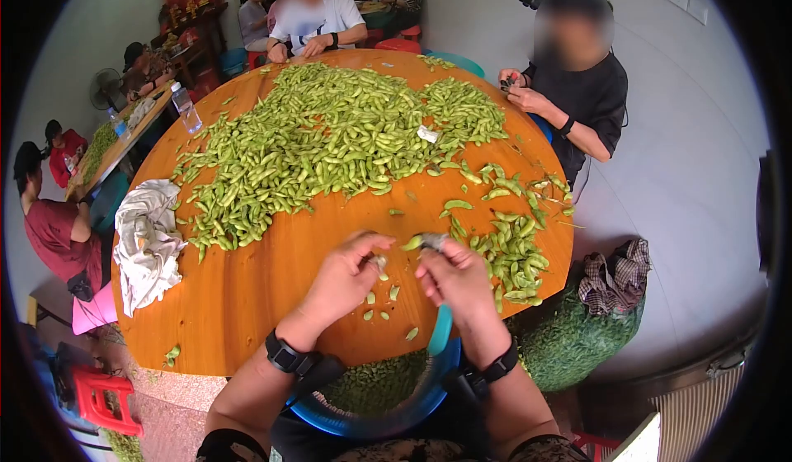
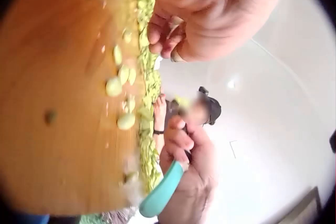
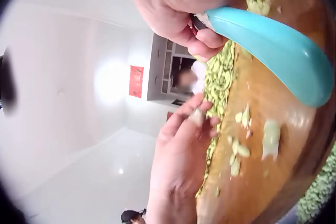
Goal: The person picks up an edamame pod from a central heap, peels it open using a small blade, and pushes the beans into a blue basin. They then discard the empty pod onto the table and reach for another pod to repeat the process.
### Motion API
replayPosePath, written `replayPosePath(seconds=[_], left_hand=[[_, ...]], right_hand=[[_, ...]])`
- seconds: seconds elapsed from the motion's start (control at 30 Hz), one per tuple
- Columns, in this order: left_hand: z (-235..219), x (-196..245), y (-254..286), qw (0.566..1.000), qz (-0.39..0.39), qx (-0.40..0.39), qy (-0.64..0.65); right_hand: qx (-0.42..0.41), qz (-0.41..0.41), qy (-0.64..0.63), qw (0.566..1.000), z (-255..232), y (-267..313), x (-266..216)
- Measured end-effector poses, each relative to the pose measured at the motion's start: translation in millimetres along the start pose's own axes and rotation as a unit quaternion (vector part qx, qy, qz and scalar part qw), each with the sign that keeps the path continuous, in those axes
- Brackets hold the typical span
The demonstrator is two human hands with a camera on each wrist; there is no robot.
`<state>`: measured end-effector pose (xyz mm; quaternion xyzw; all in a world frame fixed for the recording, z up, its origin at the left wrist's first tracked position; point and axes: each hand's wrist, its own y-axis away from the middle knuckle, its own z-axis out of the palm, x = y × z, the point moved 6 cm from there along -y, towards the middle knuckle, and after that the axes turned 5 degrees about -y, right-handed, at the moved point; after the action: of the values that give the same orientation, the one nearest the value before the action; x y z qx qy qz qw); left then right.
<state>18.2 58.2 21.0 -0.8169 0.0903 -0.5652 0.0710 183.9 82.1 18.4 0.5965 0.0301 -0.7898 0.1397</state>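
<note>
My left hand [image 1: 330,289] is raised over the near part of the round table, fingers loosely bent. A small pale piece [image 3: 197,116] shows by its thumb, blurred. My right hand [image 1: 464,287], beside it, grips a tool by its turquoise handle [image 3: 273,45]; the tool's working end is hidden in the fingers. A green bean pod [image 1: 412,242] sticks out from the right fingertips toward the left hand. Several shelled beans [image 2: 124,74] lie on the wood below the hands. Under the table edge, a blue basin [image 1: 363,431] holds many shelled green beans.
A large heap of pods [image 1: 330,140] covers the table's far half; a smaller pile [image 1: 516,256] lies at right. A white cloth [image 1: 148,243] and a water bottle [image 1: 186,109] are at left. A full green mesh sack [image 1: 577,338] stands at right. Other people sit around.
</note>
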Motion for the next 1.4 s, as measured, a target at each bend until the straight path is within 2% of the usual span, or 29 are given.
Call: replayPosePath(seconds=[0.03, 0.07, 0.1, 0.17, 0.2, 0.23, 0.33, 0.43, 0.5, 0.57, 0.6, 0.67, 0.73, 0.8, 0.93, 0.97, 1.0, 1.13, 1.2, 1.23, 1.27, 1.33, 1.4], left_hand=[[-11.3, 8.0, 0.5, 0.994, 0.027, 0.032, -0.105], [-20.0, 7.1, 1.6, 0.992, -0.01, 0.044, -0.121], [-28.0, 12.2, 2.9, 0.991, -0.012, 0.047, -0.123], [-42.5, 26.3, 7.3, 0.967, 0.018, 0.047, -0.249], [-47.2, 26.0, 11.3, 0.97, 0.019, 0.02, -0.243], [-53.5, 20.1, 17.3, 0.969, 0.016, 0.025, -0.245], [-40.0, -8.5, 39.2, 0.954, 0.075, -0.101, -0.273], [-14.8, 1.6, 39.7, 0.956, 0.089, -0.112, -0.256], [7.5, 8.6, 34.9, 0.958, 0.095, -0.113, -0.244], [34.2, 21.9, 34.4, 0.925, 0.15, -0.151, -0.316], [41.2, 25.8, 35.2, 0.924, 0.151, -0.147, -0.318], [56.1, 32.1, 45.1, 0.942, 0.17, -0.18, -0.227], [60.5, 24.2, 61.2, 0.941, 0.189, -0.18, -0.214], [60.0, 34.3, 80.5, 0.939, 0.219, -0.164, -0.207], [54.3, 38.7, 122.1, 0.945, 0.193, -0.169, -0.204], [53.8, 37.8, 131.0, 0.942, 0.184, -0.192, -0.206], [52.9, 38.8, 135.7, 0.938, 0.175, -0.215, -0.206], [37.1, 55.9, 122.7, 0.931, 0.178, -0.204, -0.244], [1.1, 58.3, 78.7, 0.939, 0.139, -0.054, -0.31], [-15.3, 55.2, 51.6, 0.934, 0.14, -0.006, -0.327], [-31.3, 48.0, 20.0, 0.953, 0.077, 0.024, -0.293], [-59.8, 42.3, -38.2, 0.928, 0.086, 0.109, -0.345], [-74.5, 25.3, -93.7, 0.902, 0.136, 0.128, -0.39]], right_hand=[[0.032, -0.01, -0.022, 0.999, -10.8, -2.0, -5.9], [0.05, -0.019, -0.015, 0.998, -23.0, -3.7, -11.6], [0.068, -0.027, -0.007, 0.997, -37.3, -4.6, -17.0], [0.091, -0.06, 0.104, 0.989, -65.3, -5.4, -27.1], [0.087, -0.058, 0.11, 0.988, -74.6, -3.2, -28.5], [0.082, -0.055, 0.115, 0.988, -79.9, 1.0, -28.4], [0.048, -0.043, 0.085, 0.994, -74.5, 16.3, -22.0], [0.015, -0.021, 0.062, 0.998, -67.3, 23.8, -3.1], [0.005, -0.054, 0.102, 0.993, -61.6, 24.4, 0.9], [-0.01, -0.06, 0.104, 0.993, -60.7, 23.9, 1.7], [-0.008, -0.055, 0.101, 0.993, -62.2, 23.0, 2.5], [-0.009, -0.054, 0.098, 0.994, -63.9, 22.3, 1.3], [-0.015, -0.057, 0.105, 0.993, -64.4, 23.9, 1.4], [-0.019, -0.063, 0.108, 0.992, -65.1, 24.0, 3.0], [-0.016, -0.053, 0.101, 0.993, -62.5, 25.4, 0.9], [-0.02, -0.055, 0.099, 0.993, -62.1, 25.1, 1.3], [-0.021, -0.054, 0.098, 0.994, -63.2, 24.9, 2.4], [-0.023, -0.057, 0.103, 0.993, -64.9, 24.2, 4.9], [-0.021, -0.059, 0.111, 0.992, -64.1, 24.5, 3.2], [-0.021, -0.063, 0.112, 0.992, -62.2, 25.7, 0.4], [-0.018, -0.06, 0.111, 0.992, -61.2, 26.9, -1.1], [-0.017, -0.056, 0.121, 0.991, -64.7, 25.3, 3.8], [-0.012, -0.054, 0.121, 0.991, -64.0, 26.3, 2.8]])
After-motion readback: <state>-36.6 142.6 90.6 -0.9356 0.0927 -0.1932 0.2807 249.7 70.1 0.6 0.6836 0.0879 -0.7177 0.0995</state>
